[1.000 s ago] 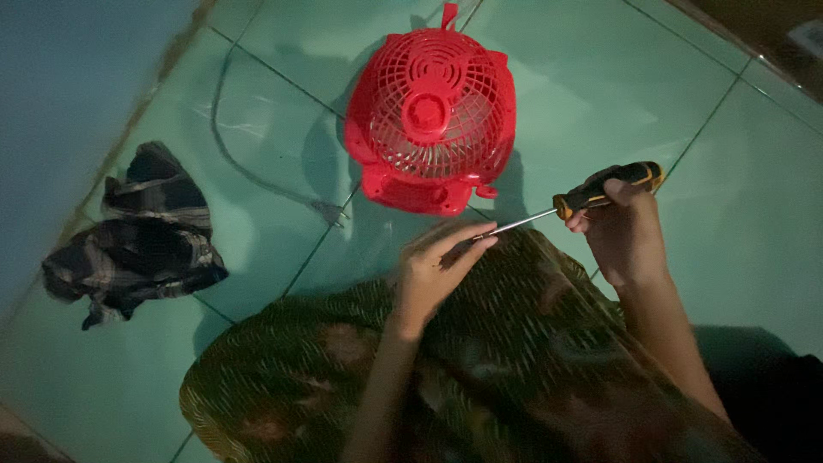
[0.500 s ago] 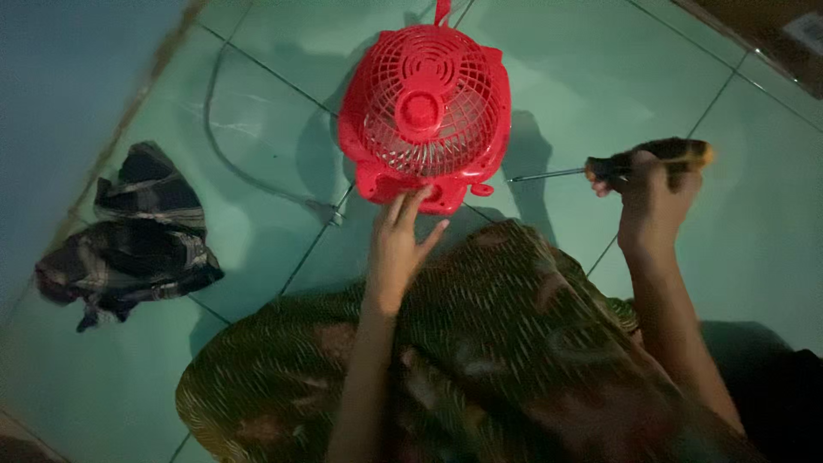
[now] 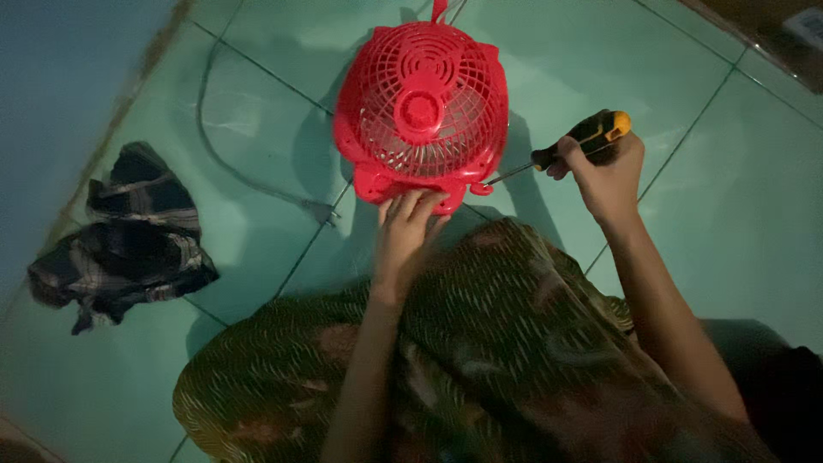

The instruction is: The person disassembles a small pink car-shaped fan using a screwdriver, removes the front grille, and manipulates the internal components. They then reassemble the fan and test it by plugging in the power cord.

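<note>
Fan first: a small red fan (image 3: pixel 420 107) lies on the green tiled floor (image 3: pixel 600 51), up at twelve o'clock in the head view. The left hand (image 3: pixel 405 231) is open, with its fingers touching the fan's bottom edge. The right hand (image 3: pixel 609 171), at two o'clock, is closed tight around a screwdriver (image 3: pixel 561 153) with a black and orange handle. The screwdriver's metal tip points at the fan's lower right side. A gray cord (image 3: pixel 249 176) runs along the floor at ten o'clock. A dark checked cloth (image 3: pixel 124 236) lies crumpled at nine o'clock. A green patterned cloth (image 3: pixel 480 343) covers the person's lap at six o'clock.
</note>
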